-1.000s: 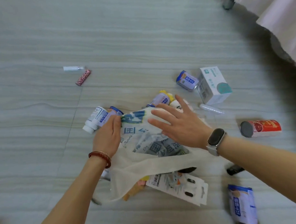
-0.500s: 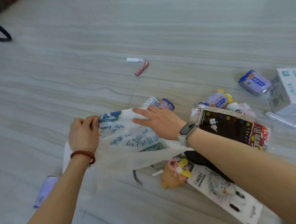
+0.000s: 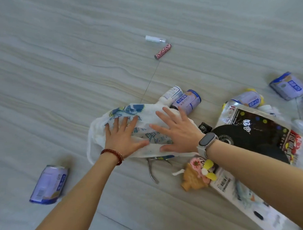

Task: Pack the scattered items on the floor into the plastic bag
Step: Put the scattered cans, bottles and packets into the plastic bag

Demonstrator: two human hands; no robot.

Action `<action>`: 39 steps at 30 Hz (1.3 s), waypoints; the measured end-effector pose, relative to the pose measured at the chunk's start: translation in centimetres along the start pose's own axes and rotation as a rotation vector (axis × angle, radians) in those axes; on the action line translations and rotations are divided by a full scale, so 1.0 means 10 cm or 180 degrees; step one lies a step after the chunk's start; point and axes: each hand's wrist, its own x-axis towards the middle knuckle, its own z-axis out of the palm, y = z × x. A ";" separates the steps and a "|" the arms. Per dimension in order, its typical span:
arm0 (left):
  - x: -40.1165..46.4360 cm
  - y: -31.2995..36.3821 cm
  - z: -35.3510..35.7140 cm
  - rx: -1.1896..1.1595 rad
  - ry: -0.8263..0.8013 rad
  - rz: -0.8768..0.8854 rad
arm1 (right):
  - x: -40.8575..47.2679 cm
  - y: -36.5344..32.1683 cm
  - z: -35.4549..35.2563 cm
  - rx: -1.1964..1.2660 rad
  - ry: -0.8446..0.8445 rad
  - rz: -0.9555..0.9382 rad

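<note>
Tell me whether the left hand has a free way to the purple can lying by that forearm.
Probably yes. The left hand lies flat on the plastic bag, holding nothing, and only bare floor shows between it and the purple can.

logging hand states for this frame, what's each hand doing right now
Left hand: open, fingers spread flat, pressing on the plastic bag.
Right hand: open, fingers spread, also flat on the plastic bag, holding nothing.

The plastic bag is pressed flat on the floor under both hands. Cans are found behind it, pliers nearer.
</note>
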 end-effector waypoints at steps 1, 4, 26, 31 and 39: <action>0.00 -0.07 0.02 0.0053 -0.0095 -0.0003 | 0.06 0.05 0.02 0.0132 -0.0361 0.0164; -0.02 -0.29 0.04 0.0197 -0.0277 -0.0033 | 0.25 0.06 0.03 0.0081 -0.0758 0.0302; -0.55 0.99 0.33 0.0131 0.1964 0.2127 | -1.38 0.52 -0.07 0.0348 -0.0658 0.1084; -0.28 1.26 0.38 0.0605 0.0978 0.1285 | -1.36 0.60 -0.08 0.0163 -0.0889 0.1257; -0.23 1.23 0.50 0.0088 0.0562 0.0757 | -1.29 0.54 -0.03 0.0587 -0.0575 0.1693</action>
